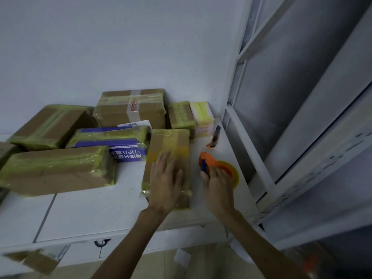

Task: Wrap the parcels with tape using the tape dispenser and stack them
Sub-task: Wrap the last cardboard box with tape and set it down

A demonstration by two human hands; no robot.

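Hands of a person work at a white table (100,214) set against a plain wall. The left hand (166,182) lies flat, fingers straight, pressing down on a cardboard parcel (171,141) near the table's front right corner; yellowish tape already bands it at the middle and at the near end. Just beside it, at the right edge, the right hand (218,188) grips an orange tape dispenser (207,160), fingers curled over its body, the yellow tape roll (235,176) showing beyond the knuckles. The step in hand looks like steadying this parcel for another band. The next move probably calls for lifting the dispenser onto the cardboard and drawing tape across while the left hand holds it still. A utility knife (215,136) lies farther back along the right edge. Other taped parcels crowd the back and left. A blue box (124,154) carries white Chinese characters, upside down and not surely readable. Behind it, a white shipping label (134,124) shows a barcode. A large carton (130,109) has red print on clear tape, too small to read.
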